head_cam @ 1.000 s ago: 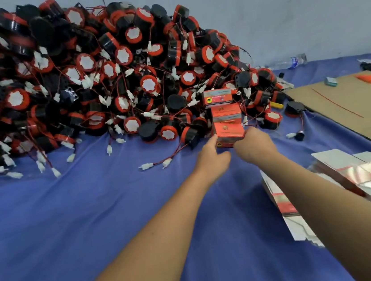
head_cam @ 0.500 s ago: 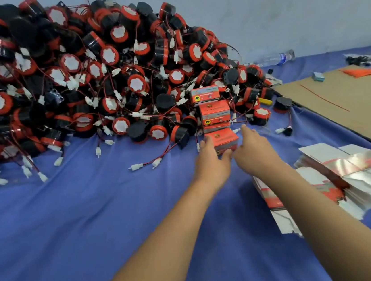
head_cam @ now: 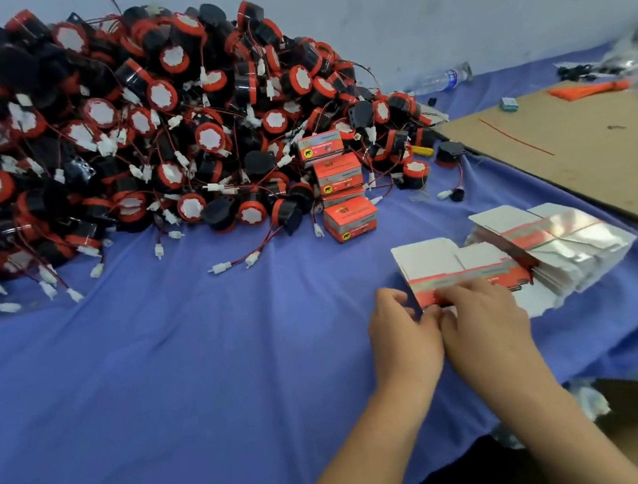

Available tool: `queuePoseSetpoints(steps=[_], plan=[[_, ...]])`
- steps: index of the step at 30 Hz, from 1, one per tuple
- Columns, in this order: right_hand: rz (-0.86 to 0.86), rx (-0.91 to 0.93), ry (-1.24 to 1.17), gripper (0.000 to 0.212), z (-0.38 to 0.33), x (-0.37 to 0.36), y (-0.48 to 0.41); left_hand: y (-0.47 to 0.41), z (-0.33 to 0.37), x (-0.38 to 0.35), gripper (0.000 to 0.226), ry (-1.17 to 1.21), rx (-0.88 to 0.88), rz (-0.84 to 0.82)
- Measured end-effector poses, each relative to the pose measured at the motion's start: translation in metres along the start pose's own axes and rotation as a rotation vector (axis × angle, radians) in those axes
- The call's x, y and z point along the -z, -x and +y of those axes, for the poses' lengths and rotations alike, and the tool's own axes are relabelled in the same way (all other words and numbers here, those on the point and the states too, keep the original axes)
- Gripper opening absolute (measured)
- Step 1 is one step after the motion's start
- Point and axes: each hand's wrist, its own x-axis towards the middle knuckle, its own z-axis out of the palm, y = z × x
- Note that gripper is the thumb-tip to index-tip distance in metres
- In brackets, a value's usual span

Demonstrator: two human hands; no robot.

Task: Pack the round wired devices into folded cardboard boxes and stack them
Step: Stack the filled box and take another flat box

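Nearest us, the left hand (head_cam: 403,332) and right hand (head_cam: 484,326) met thumb to thumb at the near edge of the stack of flat white-and-orange cardboard box blanks (head_cam: 452,261).

Right hand: fingers curled over the near edge of the top blanks, holding them. Its thumb was hidden, so we could not count the sheets taken.

Left hand: fingers bent at the stack's near left corner. We could not tell whether it pinched a sheet or only touched the edge.

Handling, our judgement: the blanks looked light and thin, stiff along the creases but easily bent across them. The glossy faces would likely slide on one another. We would take one at a free corner, peel it off with the thumb, and steady the rest with the other hand.

Just right of the grip lay a second bundle of blanks in clear film wrap (head_cam: 566,243). Everything sat on the blue cloth-covered table (head_cam: 163,361).

Beyond the grip stood the small closed orange printed cardboard boxes (head_cam: 350,217), in a rough column against the foot of the heap.

Beyond and left of the grip was the heap of round black devices with red rims and red wires (head_cam: 134,123), each wire ending in a white plug. Neither hand held one. We judged them rigid but prone to tangling, so better lifted by the body than by the wire.

Far right of the grip we noted a brown cardboard sheet (head_cam: 579,145).
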Motion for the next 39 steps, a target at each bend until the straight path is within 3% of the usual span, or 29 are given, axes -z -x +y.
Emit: queuePoseSetpoints(steps=[4,12,20,25,28,32,39], plan=[[0.069,-0.005,0.021,0.025,0.004,-0.006,0.008,0.001,-0.006,-0.009,0.015,0.184,0.117,0.023],[0.150,-0.002,-0.155,0.038,0.013,0.001,0.017,0.003,0.000,-0.003,0.010,0.396,0.099,0.017],[0.325,-0.094,-0.521,0.049,0.030,0.026,0.020,0.016,0.011,0.037,0.007,0.559,0.016,-0.054],[0.189,0.034,-0.768,0.049,0.000,0.030,0.027,0.038,0.001,0.093,0.036,0.569,-0.131,0.032],[0.027,0.199,-0.828,0.055,-0.036,0.024,0.038,0.056,-0.010,0.129,0.036,0.556,-0.172,0.160],[-0.057,0.380,-0.848,0.070,-0.083,0.007,0.063,0.086,-0.026,0.177,0.039,0.489,-0.224,0.274],[-0.131,0.487,-0.916,0.077,-0.144,-0.029,0.105,0.129,-0.059,0.244,0.047,0.296,-0.212,0.414]])
